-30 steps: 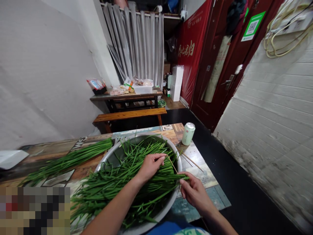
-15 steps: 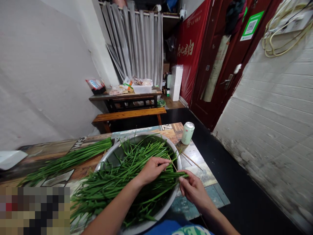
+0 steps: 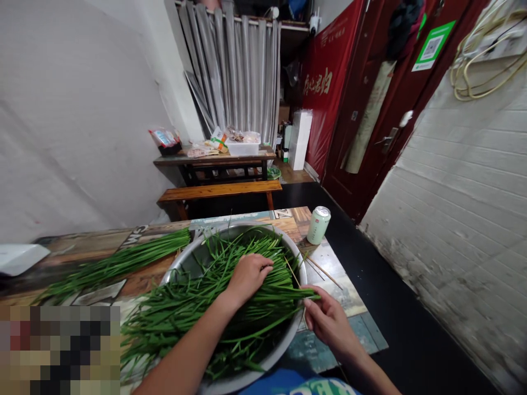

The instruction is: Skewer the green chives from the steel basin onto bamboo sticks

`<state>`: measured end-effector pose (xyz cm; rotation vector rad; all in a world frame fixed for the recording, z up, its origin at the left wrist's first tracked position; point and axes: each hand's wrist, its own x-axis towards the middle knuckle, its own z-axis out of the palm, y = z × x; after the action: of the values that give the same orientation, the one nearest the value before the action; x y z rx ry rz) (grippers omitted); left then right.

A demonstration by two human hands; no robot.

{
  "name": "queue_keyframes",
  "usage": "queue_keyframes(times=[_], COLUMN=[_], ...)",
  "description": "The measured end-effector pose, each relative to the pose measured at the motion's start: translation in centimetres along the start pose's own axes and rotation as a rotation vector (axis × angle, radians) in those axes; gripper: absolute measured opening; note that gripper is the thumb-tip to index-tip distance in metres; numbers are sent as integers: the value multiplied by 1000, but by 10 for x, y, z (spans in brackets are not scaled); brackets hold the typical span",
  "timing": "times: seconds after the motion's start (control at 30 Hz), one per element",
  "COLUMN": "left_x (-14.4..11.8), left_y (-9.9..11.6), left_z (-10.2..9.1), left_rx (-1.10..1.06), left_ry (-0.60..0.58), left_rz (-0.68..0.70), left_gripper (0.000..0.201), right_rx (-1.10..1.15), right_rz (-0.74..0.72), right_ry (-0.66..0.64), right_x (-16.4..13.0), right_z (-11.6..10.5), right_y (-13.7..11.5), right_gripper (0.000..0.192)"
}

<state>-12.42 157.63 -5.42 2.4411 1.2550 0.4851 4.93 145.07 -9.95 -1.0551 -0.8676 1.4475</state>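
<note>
A wide metal basin [image 3: 298, 263] stands on the patterned wooden table [image 3: 341, 299] in front of me, heaped with long green chives [image 3: 193, 312]. My left hand [image 3: 246, 276] rests on the pile with its fingers curled down into the stalks. At the basin's right rim my right hand [image 3: 327, 322] pinches the cut ends of a small bunch of chives [image 3: 307, 297]. A thin wooden skewer [image 3: 291, 272] slants up from that bunch, just right of my left hand.
A second bundle of chives [image 3: 119, 262] lies on the table left of the basin. A pale green can [image 3: 318, 225] stands at the far right corner, with loose skewers [image 3: 327, 271] near it. A white sheet [image 3: 20, 258] lies at far left. A bench [image 3: 218, 192] and a cluttered table [image 3: 214, 160] stand behind.
My left hand has left the skewer's tip and dropped down and left into the chive pile. My right hand has stayed at the basin's rim, holding the same bunch.
</note>
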Motion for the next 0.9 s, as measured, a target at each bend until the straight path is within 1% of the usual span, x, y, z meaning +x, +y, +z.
queue_keyframes(times=[0.07, 0.13, 0.23, 0.33, 0.43, 0.5, 0.6, 0.67, 0.77, 0.9], left_x=[1, 3, 4, 4, 3, 3, 4, 4, 4, 5], left_y=[-6, -9, -11, -13, -14, -13, -10, -7, -4, -4], left_z=[6, 11, 14, 14, 14, 14, 13, 12, 11, 11], left_rx=[119, 182, 181, 164, 211, 199, 114, 33, -143, -355], left_ry=[-23, -39, -44, -45, -22, -32, -51, -36, -31, -60], left_rz=[5, -3, -19, -26, -16, 15, 19, -7, -44, -58], left_gripper=[20, 20, 21, 23, 18, 14, 11, 11, 11, 7], right_rx=[-1, -4, -10, -6, 4, -1, -11, -12, -28, -40], right_rz=[7, 2, -1, 4, -11, -14, -9, -6, 5, 17], right_ry=[6, 18, 26, 17, 14, 12, 10, 12, 22, 22], right_x=[0, 0, 0, 0, 0, -1, -1, -1, -1, 1], right_z=[-3, -5, -6, -6, -6, -5, -4, -4, -5, -6], right_y=[5, 9, 10, 9, 8, 6, 5, 4, 5, 6], right_gripper=[43, 43, 40, 42, 44, 43, 43, 43, 43, 45])
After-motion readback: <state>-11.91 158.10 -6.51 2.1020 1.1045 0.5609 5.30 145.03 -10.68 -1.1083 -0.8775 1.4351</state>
